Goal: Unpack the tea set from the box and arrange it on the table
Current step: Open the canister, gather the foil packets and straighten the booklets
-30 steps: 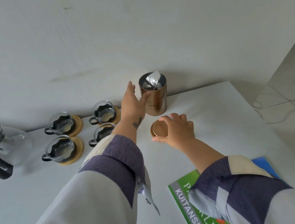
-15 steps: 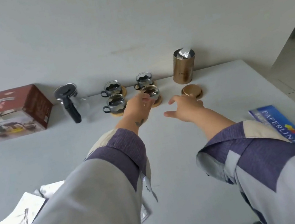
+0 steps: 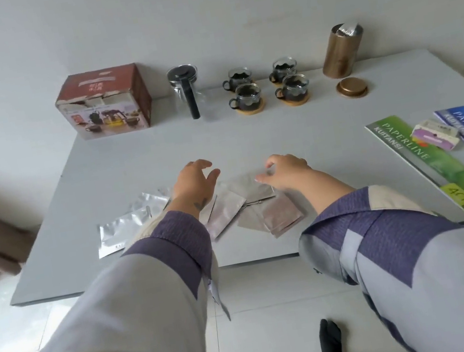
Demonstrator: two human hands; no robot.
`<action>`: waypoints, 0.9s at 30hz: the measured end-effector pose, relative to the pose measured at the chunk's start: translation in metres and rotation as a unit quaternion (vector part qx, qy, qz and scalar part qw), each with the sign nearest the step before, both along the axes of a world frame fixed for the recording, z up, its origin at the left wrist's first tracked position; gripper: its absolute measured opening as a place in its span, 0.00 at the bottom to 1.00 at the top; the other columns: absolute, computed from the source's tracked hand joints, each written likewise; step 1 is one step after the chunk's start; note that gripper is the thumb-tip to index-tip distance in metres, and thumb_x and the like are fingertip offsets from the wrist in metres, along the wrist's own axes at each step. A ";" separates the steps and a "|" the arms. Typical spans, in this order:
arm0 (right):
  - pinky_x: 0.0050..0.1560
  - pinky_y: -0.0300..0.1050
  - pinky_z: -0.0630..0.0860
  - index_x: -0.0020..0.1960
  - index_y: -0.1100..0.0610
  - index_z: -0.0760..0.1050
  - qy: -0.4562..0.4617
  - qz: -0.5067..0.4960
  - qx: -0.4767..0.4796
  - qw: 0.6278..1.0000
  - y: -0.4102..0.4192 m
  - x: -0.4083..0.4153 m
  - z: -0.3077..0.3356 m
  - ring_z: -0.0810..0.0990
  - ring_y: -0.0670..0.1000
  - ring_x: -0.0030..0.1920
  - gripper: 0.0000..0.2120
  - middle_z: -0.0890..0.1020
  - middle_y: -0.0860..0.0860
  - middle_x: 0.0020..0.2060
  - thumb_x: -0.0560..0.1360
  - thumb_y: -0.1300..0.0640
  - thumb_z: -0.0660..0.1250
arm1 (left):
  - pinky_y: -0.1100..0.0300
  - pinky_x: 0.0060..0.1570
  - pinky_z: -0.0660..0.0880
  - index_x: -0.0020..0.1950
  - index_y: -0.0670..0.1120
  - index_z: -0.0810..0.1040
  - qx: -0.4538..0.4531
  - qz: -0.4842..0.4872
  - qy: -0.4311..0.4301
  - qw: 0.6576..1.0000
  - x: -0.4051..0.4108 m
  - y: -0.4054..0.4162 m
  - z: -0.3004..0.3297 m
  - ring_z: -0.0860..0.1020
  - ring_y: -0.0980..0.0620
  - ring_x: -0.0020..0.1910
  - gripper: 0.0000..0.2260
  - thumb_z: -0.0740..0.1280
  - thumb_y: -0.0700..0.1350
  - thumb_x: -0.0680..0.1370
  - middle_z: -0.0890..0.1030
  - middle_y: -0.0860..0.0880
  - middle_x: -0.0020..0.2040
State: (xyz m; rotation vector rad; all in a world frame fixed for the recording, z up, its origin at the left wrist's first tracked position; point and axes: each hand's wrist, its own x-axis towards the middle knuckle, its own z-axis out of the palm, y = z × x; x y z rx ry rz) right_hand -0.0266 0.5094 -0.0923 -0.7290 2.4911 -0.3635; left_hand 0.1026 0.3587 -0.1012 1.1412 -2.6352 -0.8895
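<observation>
Cardboard box (image 3: 106,103) sits upper left on our tabletop (image 3: 294,133); rightward stand the glass teapot (image 3: 188,95), four glass cups (image 3: 266,86) on wooden coasters, a metal tin (image 3: 340,52). Fragile, slippery glass: we'd lift by the handles. Our left hand (image 3: 194,182) and right hand (image 3: 284,171) hover open, empty, over thin crinkly foil packets (image 3: 224,211).

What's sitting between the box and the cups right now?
In the head view, only the glass teapot with its black handle stands between the box and the four cups.
</observation>
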 end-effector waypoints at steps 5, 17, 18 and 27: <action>0.64 0.58 0.68 0.70 0.51 0.63 0.001 -0.023 0.032 0.999 -0.009 0.032 -0.020 0.62 0.60 0.68 0.31 0.65 0.55 0.67 0.73 0.36 0.60 | 0.49 0.65 0.67 0.68 0.49 0.72 -0.030 0.061 -0.031 0.997 0.060 -0.016 -0.017 0.66 0.47 0.69 0.18 0.62 0.52 0.79 0.67 0.49 0.71; 0.61 0.65 0.66 0.68 0.51 0.60 0.069 -0.091 0.102 0.988 -0.047 0.056 -0.060 0.60 0.60 0.67 0.44 0.63 0.55 0.66 0.62 0.26 0.63 | 0.36 0.71 0.40 0.77 0.60 0.45 -0.024 0.145 -0.211 0.966 0.116 -0.054 -0.060 0.34 0.39 0.75 0.28 0.51 0.62 0.80 0.38 0.51 0.78; 0.60 0.64 0.67 0.67 0.51 0.60 0.073 -0.096 0.106 0.987 -0.050 0.057 -0.061 0.60 0.60 0.66 0.44 0.63 0.56 0.65 0.60 0.27 0.65 | 0.36 0.71 0.41 0.77 0.60 0.44 -0.018 0.148 -0.226 0.963 0.117 -0.056 -0.062 0.34 0.37 0.74 0.29 0.51 0.63 0.79 0.37 0.51 0.78; 0.55 0.49 0.70 0.65 0.53 0.53 -0.021 -0.197 0.050 0.979 -0.071 0.051 -0.056 0.66 0.60 0.64 0.48 0.63 0.58 0.64 0.57 0.45 0.81 | 0.38 0.71 0.46 0.76 0.52 0.34 0.000 0.171 -0.264 0.949 0.117 -0.081 -0.059 0.41 0.36 0.76 0.53 0.66 0.69 0.68 0.40 0.45 0.78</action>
